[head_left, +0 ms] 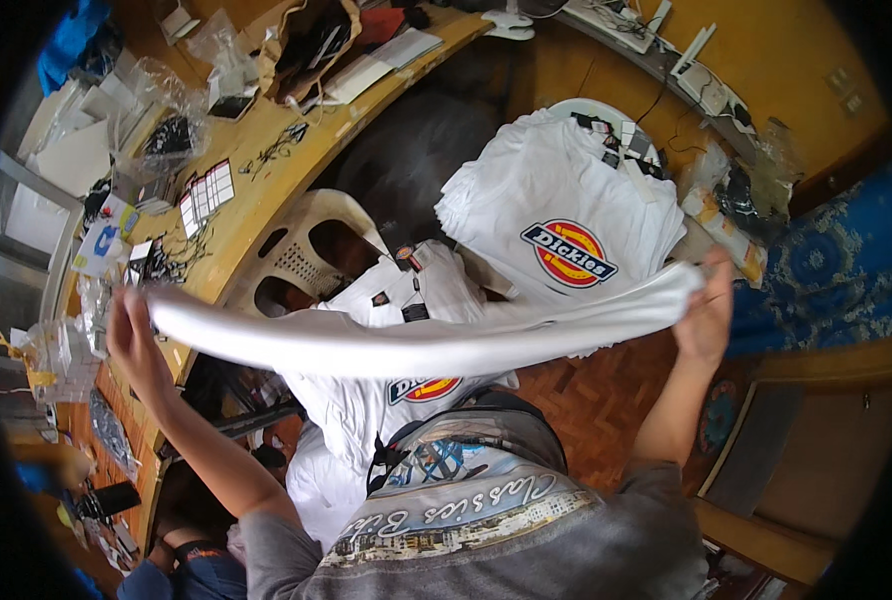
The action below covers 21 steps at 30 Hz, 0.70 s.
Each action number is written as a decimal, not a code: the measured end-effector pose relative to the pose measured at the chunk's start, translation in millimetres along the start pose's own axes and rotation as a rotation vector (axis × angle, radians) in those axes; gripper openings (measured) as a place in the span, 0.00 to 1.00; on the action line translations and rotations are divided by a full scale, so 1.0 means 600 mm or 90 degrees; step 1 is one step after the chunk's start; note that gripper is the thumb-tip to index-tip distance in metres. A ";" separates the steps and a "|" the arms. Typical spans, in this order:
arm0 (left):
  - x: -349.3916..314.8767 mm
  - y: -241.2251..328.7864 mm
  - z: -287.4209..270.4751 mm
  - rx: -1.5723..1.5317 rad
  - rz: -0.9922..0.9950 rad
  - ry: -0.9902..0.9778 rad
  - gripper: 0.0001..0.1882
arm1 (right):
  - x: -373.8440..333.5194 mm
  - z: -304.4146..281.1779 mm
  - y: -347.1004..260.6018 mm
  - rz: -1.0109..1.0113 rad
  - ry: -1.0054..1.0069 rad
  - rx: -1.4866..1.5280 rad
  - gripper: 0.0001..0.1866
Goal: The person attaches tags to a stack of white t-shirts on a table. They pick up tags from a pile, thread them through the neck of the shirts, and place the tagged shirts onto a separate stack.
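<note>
A white T-shirt (416,345) is stretched sideways between my raised hands and blurred by motion. My left hand (134,335) is closed on one end, near the long table's edge. The other end is gripped by my right hand (708,310). Behind it, a thick stack of white T-shirts (506,195) with a red, yellow and blue chest print lies on a round white seat. More white shirts with dark tags (391,295) lie on a white plastic chair (311,240). Below the stretched cloth, another printed white shirt (331,400) lies close against my body.
A long wooden table (256,165) on the left carries plastic bags, label sheets (207,196), dark tag strings and a brown paper bag (306,45). Small tags (631,145) lie on the stack's far side. A shelf with a white router (701,85) runs along the back right.
</note>
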State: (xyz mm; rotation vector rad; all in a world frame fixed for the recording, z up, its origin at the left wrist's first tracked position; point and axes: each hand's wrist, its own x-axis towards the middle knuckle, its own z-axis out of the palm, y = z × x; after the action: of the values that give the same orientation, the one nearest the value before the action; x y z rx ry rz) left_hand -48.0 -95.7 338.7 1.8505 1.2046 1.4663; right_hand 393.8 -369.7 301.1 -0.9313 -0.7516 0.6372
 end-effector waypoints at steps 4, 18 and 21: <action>0.135 0.060 0.210 0.003 -0.096 -0.130 0.18 | 0.115 -0.031 -0.065 -0.016 0.070 -0.043 0.14; 0.189 0.132 0.669 -0.473 -0.077 -0.413 0.05 | 0.142 -0.312 -0.211 -0.166 0.376 -0.244 0.19; 0.099 0.010 0.719 -0.437 -0.143 -0.455 0.05 | 0.071 -0.360 -0.073 -0.039 0.430 -0.224 0.17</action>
State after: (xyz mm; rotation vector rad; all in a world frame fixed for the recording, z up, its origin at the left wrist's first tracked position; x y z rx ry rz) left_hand 362.4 14.4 242.0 1.4763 0.4524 0.8097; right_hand 597.8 -457.9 267.9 -1.3446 -0.2803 0.1057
